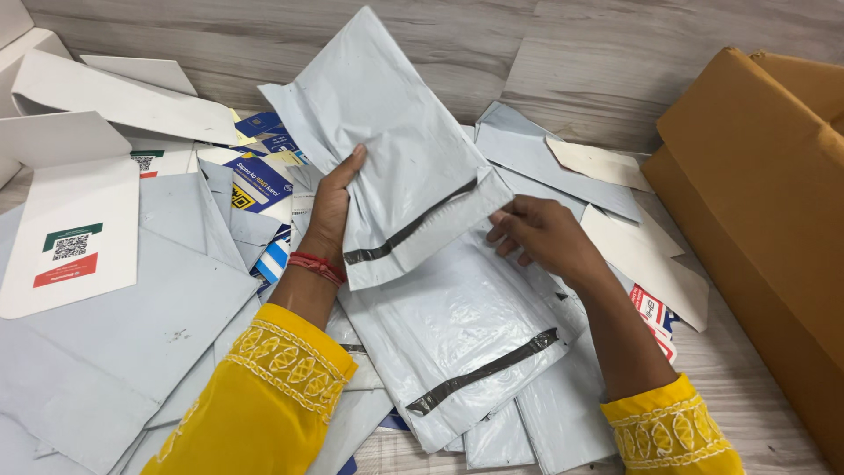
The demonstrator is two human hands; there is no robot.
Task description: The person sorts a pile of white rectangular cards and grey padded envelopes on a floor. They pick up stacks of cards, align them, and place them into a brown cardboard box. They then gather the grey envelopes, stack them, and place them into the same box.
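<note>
Left hand point(332, 211): grip clenched on the left edge of a grey plastic mailer bag point(387, 132), thumb on the front, fingers hidden behind; a red thread band point(315, 266) at the wrist, yellow embroidered sleeve point(264, 396) below.

Right hand point(541, 236): fingertips pinching the bag's folded flap at its right end, beside the dark adhesive strip point(409, 230).

Held bag: lifted and tilted, upper corner toward the far edge of the floor, above the middle of the pile.

Directly beneath: a stack of like grey mailer bags point(457, 334), the topmost with its own dark strip running toward the near right.

Left of the stack: flat white card envelopes point(75, 220), one with a green and red label, and blue printed leaflets point(259, 180) partly buried.

Right of the stack: loose cream paper pieces point(646, 255), then an open brown cardboard box point(756, 193) at the right edge.

Carrier: grey wood-grain floor point(571, 62), bare along the far edge.
</note>
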